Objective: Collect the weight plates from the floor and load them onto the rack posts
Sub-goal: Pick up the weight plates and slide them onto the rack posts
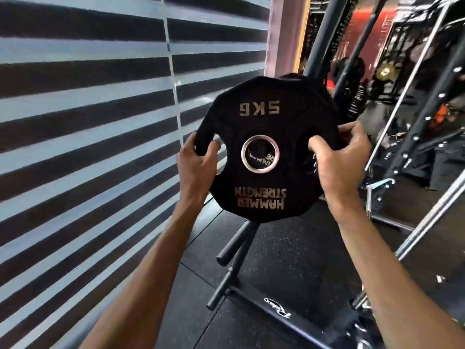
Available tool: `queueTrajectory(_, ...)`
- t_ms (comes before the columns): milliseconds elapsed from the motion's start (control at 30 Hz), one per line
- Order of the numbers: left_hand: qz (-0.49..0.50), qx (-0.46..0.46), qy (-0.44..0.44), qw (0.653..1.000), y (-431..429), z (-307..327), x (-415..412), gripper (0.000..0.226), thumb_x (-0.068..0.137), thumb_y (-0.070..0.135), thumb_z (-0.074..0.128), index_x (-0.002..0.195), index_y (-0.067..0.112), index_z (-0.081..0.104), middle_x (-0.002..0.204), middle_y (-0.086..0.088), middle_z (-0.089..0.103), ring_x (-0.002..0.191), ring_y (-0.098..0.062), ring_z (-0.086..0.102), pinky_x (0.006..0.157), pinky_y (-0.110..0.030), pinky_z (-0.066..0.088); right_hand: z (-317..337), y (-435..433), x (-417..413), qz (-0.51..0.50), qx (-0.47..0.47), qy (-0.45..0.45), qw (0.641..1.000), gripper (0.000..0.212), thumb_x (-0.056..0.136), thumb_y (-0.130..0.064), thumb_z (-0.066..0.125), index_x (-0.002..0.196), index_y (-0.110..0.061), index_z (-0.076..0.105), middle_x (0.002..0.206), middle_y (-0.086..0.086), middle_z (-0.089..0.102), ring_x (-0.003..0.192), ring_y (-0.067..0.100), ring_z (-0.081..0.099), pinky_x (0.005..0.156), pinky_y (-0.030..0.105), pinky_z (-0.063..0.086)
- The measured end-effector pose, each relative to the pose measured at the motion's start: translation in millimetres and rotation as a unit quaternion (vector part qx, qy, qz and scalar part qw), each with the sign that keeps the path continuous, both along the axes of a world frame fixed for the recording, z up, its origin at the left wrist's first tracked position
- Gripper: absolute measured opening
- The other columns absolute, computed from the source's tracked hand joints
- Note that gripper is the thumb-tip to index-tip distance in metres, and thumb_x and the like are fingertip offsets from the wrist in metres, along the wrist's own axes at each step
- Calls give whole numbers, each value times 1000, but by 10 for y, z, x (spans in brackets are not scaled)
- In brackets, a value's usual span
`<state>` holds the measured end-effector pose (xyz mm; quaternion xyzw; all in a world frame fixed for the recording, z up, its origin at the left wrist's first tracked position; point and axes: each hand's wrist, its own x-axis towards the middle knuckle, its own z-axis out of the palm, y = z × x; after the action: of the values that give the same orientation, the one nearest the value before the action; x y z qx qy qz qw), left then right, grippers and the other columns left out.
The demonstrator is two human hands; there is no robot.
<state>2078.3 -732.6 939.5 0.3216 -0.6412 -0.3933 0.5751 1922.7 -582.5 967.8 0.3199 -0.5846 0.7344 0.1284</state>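
Weight plate [264, 127], black and marked "5KG" with "HAMMER STRENGTH", is held up in the air in front of the person, its flat face turned toward the camera. Its lettering reads upside down, the weight mark at the top and the brand at the bottom. A bright metal ring lines its centre hole, and through that hole some pale lettering on a dark surface shows, though what it belongs to cannot be told.

The left hand [198, 159] grasps the plate's left rim beside a grip opening, thumb on the front face and fingers curled round behind. The right hand [339, 162] clasps the right rim the same way, thumb pressed to the front and fingers wrapped over the edge. Both forearms reach up from the bottom of the view.

Below the plate, two black rack posts [235, 244] stick out from a slanted upright, one above the other, both bare. The plate's lower edge covers the top of the upper post in the picture, but the plate sits on neither post. The rack's base bar [274, 311] carries a white logo and rests on dark speckled rubber floor [289, 260].

Striped blinds [88, 122] fill the left side. On the right stands a black frame with white bolts [412, 157], with a chrome bar [407, 91] running diagonally before it
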Motion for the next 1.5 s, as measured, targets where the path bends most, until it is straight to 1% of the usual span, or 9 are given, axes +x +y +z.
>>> queueTrajectory(167,-22,-7,-30,999,-297,-108,-118,18,81,32,58,91,20,67,78,-12,67,60,-18,57,54,-51,55,-186,-219,-60,-31,9,-1,999,26,68,-8,68,82,-13,47,71,-8,53,62,4,50,62,25,46)
queueTrajectory(333,-49,-40,-32,997,-539,-104,-290,14,85,29,56,91,19,63,79,-13,65,64,-30,60,54,-51,54,-235,-362,-138,-57,14,52,997,28,74,-1,64,90,-8,42,72,-12,45,59,-6,46,60,11,38)
queueTrajectory(567,-86,-42,-11,995,-710,-197,-571,3,87,18,56,86,17,59,71,-2,58,63,-6,48,57,-25,41,-264,-455,-330,-97,38,99,990,28,76,-1,64,91,-8,41,70,-14,44,59,-8,48,58,7,35)
queueTrajectory(667,-87,-45,-20,995,-777,-183,-703,3,88,18,57,86,20,59,72,4,57,60,-2,45,56,-15,40,-249,-492,-431,-115,66,98,986,26,78,-7,63,92,-9,41,67,-15,44,57,-5,48,55,13,36)
queueTrajectory(800,-102,-48,-21,993,-902,-174,-914,13,87,21,58,99,17,63,85,3,68,74,-10,62,65,-26,52,-276,-548,-528,-151,88,104,979,24,78,-15,60,94,-11,43,62,-14,46,57,-3,51,57,26,40)
queueTrajectory(1000,-109,-53,-8,993,-971,-246,-1027,7,87,18,55,93,16,58,75,11,60,63,0,52,60,-25,47,-335,-574,-573,-173,109,126,971,24,78,-18,59,94,-2,48,62,-15,45,56,10,46,58,37,44)
queueTrajectory(1233,-116,-15,-4,993,-833,-290,-954,25,93,27,55,114,14,56,98,6,65,85,-4,61,79,-30,54,-325,-514,-481,-149,126,89,977,26,82,-19,59,97,-1,48,64,-15,47,59,-3,51,62,41,48)
queueTrajectory(1400,-137,70,10,988,-525,-599,-844,34,98,49,47,117,21,46,107,8,62,100,-7,63,90,-37,55,-591,-324,-296,-109,156,44,981,45,93,-27,62,129,-7,44,97,-29,56,88,-22,55,82,3,42)
queueTrajectory(1500,-80,136,9,987,-333,-900,-778,34,99,51,40,110,20,45,99,-1,64,90,-17,67,80,-40,59,-1011,-113,-180,-93,189,27,977,37,96,-35,59,123,-12,48,100,-18,63,89,-11,59,83,12,47)
